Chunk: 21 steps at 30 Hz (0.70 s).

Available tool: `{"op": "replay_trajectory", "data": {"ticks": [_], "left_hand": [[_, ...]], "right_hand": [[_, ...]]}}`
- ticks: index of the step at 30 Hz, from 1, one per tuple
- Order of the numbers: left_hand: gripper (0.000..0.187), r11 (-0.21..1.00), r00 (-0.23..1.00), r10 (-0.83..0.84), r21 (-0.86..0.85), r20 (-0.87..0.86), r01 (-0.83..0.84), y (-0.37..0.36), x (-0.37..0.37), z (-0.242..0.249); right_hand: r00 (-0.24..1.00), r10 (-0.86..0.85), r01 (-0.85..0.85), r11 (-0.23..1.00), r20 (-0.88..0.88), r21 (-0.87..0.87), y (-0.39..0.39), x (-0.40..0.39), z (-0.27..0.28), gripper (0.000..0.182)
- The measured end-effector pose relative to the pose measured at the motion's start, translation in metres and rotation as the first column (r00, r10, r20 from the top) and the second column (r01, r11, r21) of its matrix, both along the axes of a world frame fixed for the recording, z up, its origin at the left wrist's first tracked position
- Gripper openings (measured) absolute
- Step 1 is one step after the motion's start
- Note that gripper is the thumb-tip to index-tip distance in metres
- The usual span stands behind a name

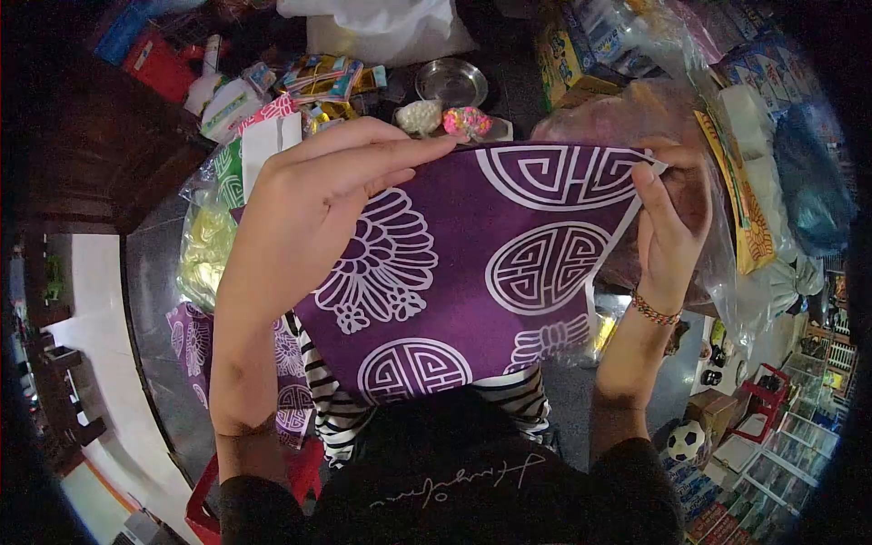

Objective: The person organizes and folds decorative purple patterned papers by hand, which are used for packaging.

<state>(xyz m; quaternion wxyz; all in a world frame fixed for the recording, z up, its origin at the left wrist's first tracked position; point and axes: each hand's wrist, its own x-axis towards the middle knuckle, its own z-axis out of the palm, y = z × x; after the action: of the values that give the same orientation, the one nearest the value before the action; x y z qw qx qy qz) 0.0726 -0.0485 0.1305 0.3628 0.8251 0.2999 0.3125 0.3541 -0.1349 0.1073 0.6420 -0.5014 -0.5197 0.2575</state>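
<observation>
A purple paper sheet [463,245] with white flower and round emblem patterns is stretched above my lap. Its upper left part lies under my left hand [331,177], whose fingers are pressed together along the top edge, holding it. With thumb and fingers, my right hand [670,195] pinches the upper right corner, where a white border shows. Just beyond the top edge are a pale knobbly lump [419,117] and a pink and yellow one [467,123], close to my left fingertips.
Another purple patterned piece [292,400] hangs at the left above a red stool [202,500]. A metal bowl [451,84], a white sack [386,32] and colourful packets [322,77] stand ahead. Clear plastic wrapping [727,282] spreads at right; a football [686,440] lies lower right.
</observation>
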Motion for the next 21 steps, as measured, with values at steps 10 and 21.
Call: {"op": "replay_trajectory", "data": {"ticks": [10,21], "left_hand": [[0.030,0.999,1.000,0.002,-0.035,0.013,-0.001,-0.009,0.002,0.008],[0.025,0.994,0.997,0.039,0.095,0.060,-0.045,-0.016,0.016,-0.001]], "right_hand": [[0.996,0.046,-0.048,0.999,-0.077,-0.015,-0.010,0.000,0.007,0.023],[0.985,0.154,-0.148,0.986,-0.076,0.083,-0.012,-0.009,0.010,0.027]]}}
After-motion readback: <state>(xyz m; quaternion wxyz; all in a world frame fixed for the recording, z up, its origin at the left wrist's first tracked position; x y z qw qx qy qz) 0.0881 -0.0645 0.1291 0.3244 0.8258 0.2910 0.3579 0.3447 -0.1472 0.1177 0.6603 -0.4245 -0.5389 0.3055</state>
